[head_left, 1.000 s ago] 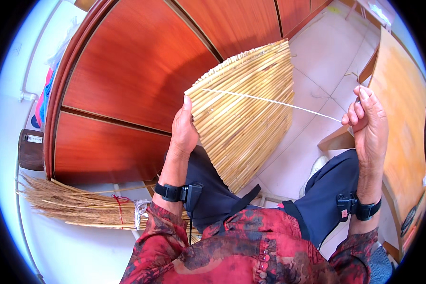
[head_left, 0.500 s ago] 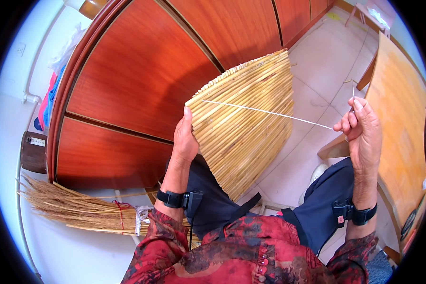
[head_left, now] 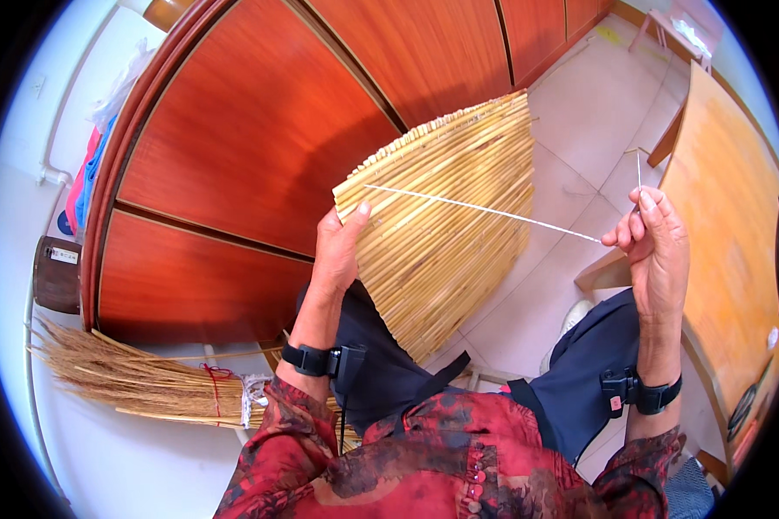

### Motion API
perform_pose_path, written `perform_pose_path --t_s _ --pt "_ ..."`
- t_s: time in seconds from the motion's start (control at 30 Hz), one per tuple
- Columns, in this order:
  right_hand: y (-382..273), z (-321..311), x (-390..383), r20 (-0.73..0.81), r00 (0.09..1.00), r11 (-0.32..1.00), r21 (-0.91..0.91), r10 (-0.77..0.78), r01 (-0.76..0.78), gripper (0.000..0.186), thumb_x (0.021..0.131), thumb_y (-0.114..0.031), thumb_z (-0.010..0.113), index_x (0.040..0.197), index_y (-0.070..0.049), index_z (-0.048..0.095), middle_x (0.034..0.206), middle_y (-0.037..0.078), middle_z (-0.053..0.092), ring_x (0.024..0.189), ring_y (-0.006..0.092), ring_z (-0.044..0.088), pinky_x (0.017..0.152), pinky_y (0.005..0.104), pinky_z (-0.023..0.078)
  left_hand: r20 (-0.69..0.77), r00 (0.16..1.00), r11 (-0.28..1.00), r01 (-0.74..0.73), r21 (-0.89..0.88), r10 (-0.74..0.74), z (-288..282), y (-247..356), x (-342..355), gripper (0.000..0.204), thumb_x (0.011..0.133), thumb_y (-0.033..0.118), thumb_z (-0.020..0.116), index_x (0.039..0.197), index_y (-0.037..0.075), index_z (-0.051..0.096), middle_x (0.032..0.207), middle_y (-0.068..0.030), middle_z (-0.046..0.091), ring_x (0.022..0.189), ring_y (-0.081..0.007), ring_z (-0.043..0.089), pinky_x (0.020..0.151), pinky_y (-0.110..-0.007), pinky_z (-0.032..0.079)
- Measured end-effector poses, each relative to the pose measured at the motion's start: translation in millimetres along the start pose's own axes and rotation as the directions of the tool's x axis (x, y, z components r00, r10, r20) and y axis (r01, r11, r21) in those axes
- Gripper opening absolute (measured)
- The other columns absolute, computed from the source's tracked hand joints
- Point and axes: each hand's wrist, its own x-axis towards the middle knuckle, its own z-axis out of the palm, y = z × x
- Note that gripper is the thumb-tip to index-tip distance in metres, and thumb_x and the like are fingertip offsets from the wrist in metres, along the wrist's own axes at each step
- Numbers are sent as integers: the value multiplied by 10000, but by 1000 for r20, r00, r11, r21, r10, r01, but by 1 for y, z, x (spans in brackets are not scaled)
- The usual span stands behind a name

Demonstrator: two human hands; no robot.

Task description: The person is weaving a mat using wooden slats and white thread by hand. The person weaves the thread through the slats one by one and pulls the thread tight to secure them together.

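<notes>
A curved-edged mat of pale yellow reed stalks (head_left: 446, 246) is held up over my lap, its stalks laid side by side. My left hand (head_left: 337, 246) grips its left edge, with the thumb now on the face of the mat. A taut white string (head_left: 485, 210) runs from near the mat's upper left corner to my right hand (head_left: 653, 246). The fingers of my right hand are closed on a long thin needle (head_left: 640, 166), which points upward, and on the string below it. My right hand is held to the right of the mat, apart from it.
A red wooden cabinet (head_left: 225, 104) stands behind the mat. A light wooden table (head_left: 727, 259) is on the right. A bundle of straw (head_left: 138, 381) tied with red cord lies at the lower left. Tiled floor (head_left: 597, 104) shows beyond the mat; a pink stool (head_left: 666, 26) stands at the back.
My right hand has moved down and a little left with the needle and string. My left thumb has moved over onto the mat's face. The mat sits slightly lower in the picture.
</notes>
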Motion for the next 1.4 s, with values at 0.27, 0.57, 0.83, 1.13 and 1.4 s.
perform_pose_path --t_s 0.27,0.57,0.83,1.13,1.4 --pt "7 2 0 32 999 996 -90 0 3 181 933 -178 511 926 -8 571 653 -11 474 640 98 557 691 299 546 15 997 997 -69 -23 70 1 -1 8 300 921 144 532 1174 -18 532 1131 -114 597 990 -171 589 860 -322 483" --pt "75 -3 -15 219 928 932 -273 300 -237 250 917 -249 522 935 -7 582 870 87 644 800 140 612 760 287 486 18 956 913 -285 292 292 6 9 -20 289 884 62 569 1144 -59 529 1021 -78 630 904 -114 584 798 -247 463" --pt "12 45 -44 344 894 945 49 287 -323 770 878 -591 425 1326 30 352 1238 236 497 1089 360 537 885 477 447 726 311 129 -946 296 613 45 66 -68 336 762 -21 582 1091 -80 551 1052 -228 619 963 -346 624 845 -424 500" --pt "-4 48 -109 77 912 869 281 403 -408 513 887 -227 550 1312 1 376 1280 155 493 1172 280 487 974 443 401 848 133 26 -990 140 514 53 43 -128 222 822 38 548 1004 -86 572 1065 -248 609 1008 -335 612 865 -414 500" --pt "9 27 -141 -2 941 888 330 339 -320 504 813 -88 521 1285 34 394 1250 166 511 1155 302 493 1010 437 373 829 144 35 -988 149 541 43 25 -143 278 805 35 595 1079 16 556 1080 -178 626 1084 -296 578 1024 -505 339"
